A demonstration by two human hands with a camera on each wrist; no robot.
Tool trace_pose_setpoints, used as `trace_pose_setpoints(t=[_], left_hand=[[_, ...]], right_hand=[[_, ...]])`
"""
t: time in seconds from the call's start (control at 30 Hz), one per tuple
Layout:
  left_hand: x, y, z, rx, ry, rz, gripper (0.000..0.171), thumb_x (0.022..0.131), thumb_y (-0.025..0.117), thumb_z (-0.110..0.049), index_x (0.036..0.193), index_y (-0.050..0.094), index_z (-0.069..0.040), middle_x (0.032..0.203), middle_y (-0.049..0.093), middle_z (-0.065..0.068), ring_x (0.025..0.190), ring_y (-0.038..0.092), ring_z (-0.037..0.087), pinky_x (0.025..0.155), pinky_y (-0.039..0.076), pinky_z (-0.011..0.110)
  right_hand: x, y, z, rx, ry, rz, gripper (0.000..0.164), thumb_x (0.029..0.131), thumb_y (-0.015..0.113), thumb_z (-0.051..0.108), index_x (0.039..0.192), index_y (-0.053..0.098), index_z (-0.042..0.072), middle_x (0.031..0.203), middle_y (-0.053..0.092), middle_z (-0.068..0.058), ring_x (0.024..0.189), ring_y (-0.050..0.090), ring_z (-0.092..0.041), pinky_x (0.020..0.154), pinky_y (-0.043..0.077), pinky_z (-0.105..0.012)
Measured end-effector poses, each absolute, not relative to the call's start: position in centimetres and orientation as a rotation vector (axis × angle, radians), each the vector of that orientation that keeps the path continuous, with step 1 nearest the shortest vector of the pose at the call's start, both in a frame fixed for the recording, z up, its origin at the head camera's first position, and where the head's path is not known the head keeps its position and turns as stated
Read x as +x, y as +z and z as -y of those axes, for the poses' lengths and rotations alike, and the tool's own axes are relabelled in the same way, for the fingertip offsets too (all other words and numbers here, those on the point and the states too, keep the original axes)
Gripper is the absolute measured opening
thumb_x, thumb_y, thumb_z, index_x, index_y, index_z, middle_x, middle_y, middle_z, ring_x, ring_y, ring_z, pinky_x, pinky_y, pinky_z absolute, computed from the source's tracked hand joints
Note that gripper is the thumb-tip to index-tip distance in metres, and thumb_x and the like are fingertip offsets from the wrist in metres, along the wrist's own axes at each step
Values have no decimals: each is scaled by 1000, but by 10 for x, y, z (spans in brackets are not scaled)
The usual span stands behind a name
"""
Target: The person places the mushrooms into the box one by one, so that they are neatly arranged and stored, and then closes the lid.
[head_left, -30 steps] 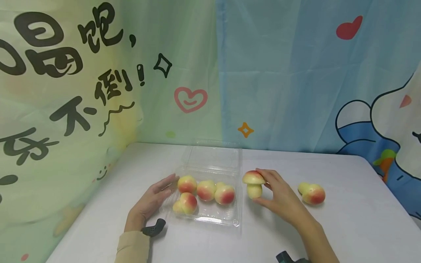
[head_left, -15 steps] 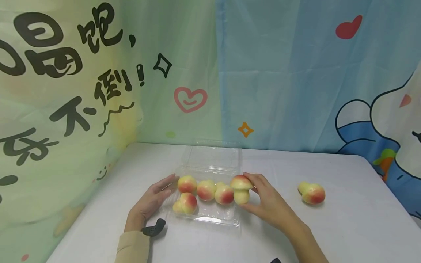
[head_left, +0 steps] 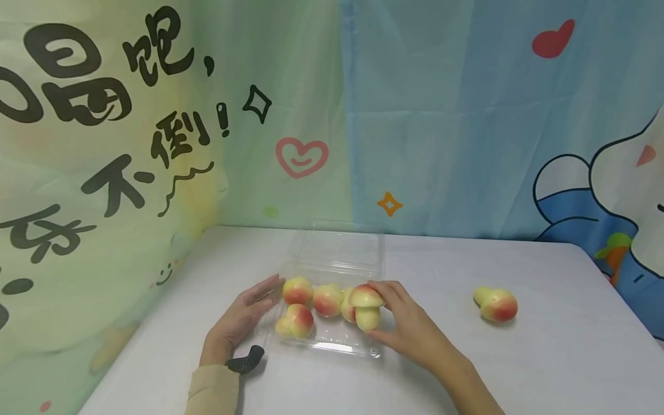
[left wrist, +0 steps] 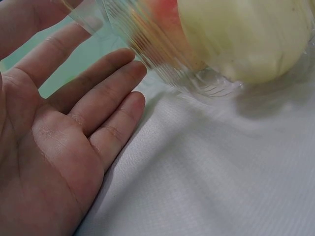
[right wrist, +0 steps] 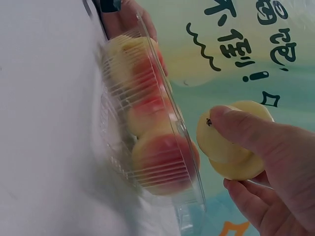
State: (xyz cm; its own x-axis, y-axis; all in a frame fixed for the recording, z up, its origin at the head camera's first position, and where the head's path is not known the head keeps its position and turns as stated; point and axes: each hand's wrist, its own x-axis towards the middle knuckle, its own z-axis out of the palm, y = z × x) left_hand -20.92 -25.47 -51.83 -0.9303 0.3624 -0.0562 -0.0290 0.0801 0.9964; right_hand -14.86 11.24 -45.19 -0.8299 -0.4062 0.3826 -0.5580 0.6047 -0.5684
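In the head view my right hand [head_left: 415, 325] pinches a yellow mushroom-shaped piece with a red-blushed cap [head_left: 367, 298] above the right part of a clear plastic clamshell box [head_left: 342, 344]. The right wrist view shows my thumb across the pale underside of this mushroom-shaped piece [right wrist: 216, 140], held just outside the box's rim. Several similar yellow-and-red pieces [head_left: 328, 301] lie in the box; the held one partly hides one of them. My left hand [head_left: 241, 317] is at the box's left side, fingers extended, and in the left wrist view its fingertips [left wrist: 135, 71] are against or very near the ribbed wall.
The box's clear lid [head_left: 337, 248] lies folded back behind it. Another mushroom-shaped piece [head_left: 499, 305] lies on its side on the white table [head_left: 550, 369] to the right. A printed curtain [head_left: 441, 115] hangs behind the table.
My right hand has moved left and slightly towards me, carrying the mushroom-shaped piece from beside the box to over its right part. My left hand has stayed in place.
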Motion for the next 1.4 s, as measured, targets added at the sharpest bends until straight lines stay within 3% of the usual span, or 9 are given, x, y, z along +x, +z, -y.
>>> trace_pose_setpoints(t=[0.23,0.4,0.53,0.87,1.03,1.23,1.4], left_hand=[[-209,-517,254,320,1920,-2104,57,92,55,-10,146,38,-18,151,38,6,147,18,24,118,6,54],[-209,-516,255,283,1895,-2146,56,91,58,-14,144,41,-22,149,42,2,146,20,20,119,8,51],[-208,-517,256,285,1897,-2143,55,92,57,-14,144,41,-23,149,42,1,146,20,19,119,7,52],[-210,-520,255,326,1921,-2118,57,92,57,-12,146,38,-17,151,38,6,146,18,24,118,8,53],[-210,-521,255,328,1922,-2104,56,93,55,-11,146,37,-18,152,38,5,146,19,24,118,9,53],[-209,-521,255,312,1937,-2084,56,93,54,-9,146,37,-17,152,37,5,146,20,24,118,8,53],[-209,-519,254,320,1932,-2093,57,93,55,-11,147,37,-17,152,37,6,146,19,25,118,7,54]], right_hand=[[-147,-452,-96,815,1038,2584,73,70,83,23,131,44,20,126,46,9,110,54,-6,92,52,-30],[-143,-453,-82,816,1063,2635,79,73,81,23,140,40,25,125,43,8,97,58,-5,82,54,-26],[-142,-455,-72,822,1059,2641,79,73,80,21,142,41,27,125,43,5,99,63,-9,81,54,-24],[-138,-454,-47,610,970,2672,68,68,82,19,129,52,25,123,49,-2,106,64,-19,75,55,-33],[-138,-454,-37,576,928,2619,64,68,81,13,125,54,23,122,51,-4,100,62,-20,73,55,-32],[-141,-456,-31,605,898,2645,69,67,83,14,129,54,23,124,54,-4,101,62,-24,81,56,-36],[-141,-460,-33,638,955,2680,78,67,85,27,137,50,24,125,54,-2,103,62,-22,88,53,-38]])
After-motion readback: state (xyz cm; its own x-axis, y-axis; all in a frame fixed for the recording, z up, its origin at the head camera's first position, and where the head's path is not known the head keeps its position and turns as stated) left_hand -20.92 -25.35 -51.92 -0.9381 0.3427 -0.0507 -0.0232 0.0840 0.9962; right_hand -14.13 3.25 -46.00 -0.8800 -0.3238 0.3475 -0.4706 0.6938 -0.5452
